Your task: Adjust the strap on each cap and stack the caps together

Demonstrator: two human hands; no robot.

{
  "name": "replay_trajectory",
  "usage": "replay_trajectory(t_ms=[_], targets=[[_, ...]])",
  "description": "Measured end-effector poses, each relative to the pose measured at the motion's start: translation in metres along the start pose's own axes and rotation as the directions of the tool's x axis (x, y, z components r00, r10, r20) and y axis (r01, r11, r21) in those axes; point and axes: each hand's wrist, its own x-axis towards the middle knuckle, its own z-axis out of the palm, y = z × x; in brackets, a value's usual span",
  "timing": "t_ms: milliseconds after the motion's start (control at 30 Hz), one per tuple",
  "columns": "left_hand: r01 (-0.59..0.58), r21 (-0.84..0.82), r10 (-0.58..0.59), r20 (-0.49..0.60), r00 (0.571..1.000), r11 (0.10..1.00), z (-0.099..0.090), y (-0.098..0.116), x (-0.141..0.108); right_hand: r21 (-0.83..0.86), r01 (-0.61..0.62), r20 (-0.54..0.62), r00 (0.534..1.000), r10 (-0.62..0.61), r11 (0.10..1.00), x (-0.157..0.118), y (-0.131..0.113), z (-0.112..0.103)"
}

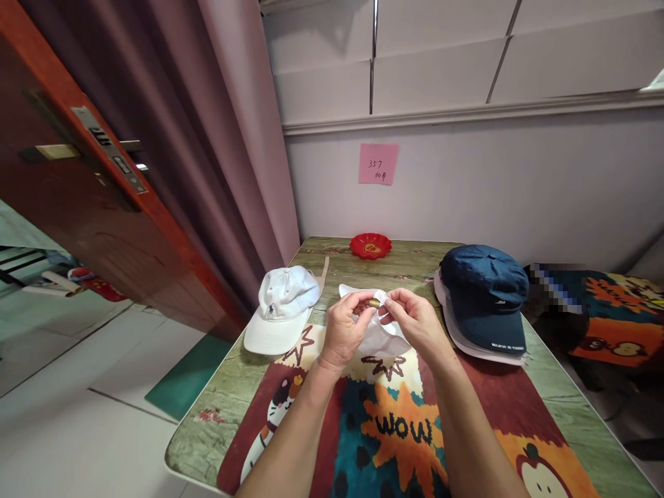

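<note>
A pale white cap [382, 340] lies on the table in front of me, partly covered by my hands. My left hand [343, 326] pinches the back strap of this cap at a small brass-coloured buckle [374, 303]. From the other side, my right hand [413, 319] has its thumb and fingers closed on the strap [382, 297]. The fingers hide how the strap runs through the buckle. To the left sits a white baseball cap [283, 308] with a small dark emblem and a loose strap behind it. A navy cap [486, 297] rests on top of lighter caps at the right.
A red scalloped dish [370, 245] stands at the table's far edge, below a pink note [378, 164] on the wall. A colourful patterned mat [384, 422] covers the near table. An open wooden door [83, 173] and a purple curtain [207, 124] are at the left.
</note>
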Motion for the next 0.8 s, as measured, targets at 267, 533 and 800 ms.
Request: replay_trajectory(t_ms=[267,533,800], targets=[[-0.063,0.19,0.052,0.063,0.997,0.98,-0.006,0.005,0.001,-0.087,0.01,0.02,1.0,-0.008,0.996,-0.004,-0.009,0.001],[-0.307,0.502,0.218,0.229,0.949,0.809,-0.004,0.001,-0.007,-0.221,0.061,0.014,0.998,-0.059,0.973,-0.006,-0.013,0.004],[-0.236,0.555,0.131,0.222,0.966,0.797,-0.006,0.01,-0.006,-0.209,0.09,0.003,0.996,-0.091,0.974,-0.009,-0.017,0.01]])
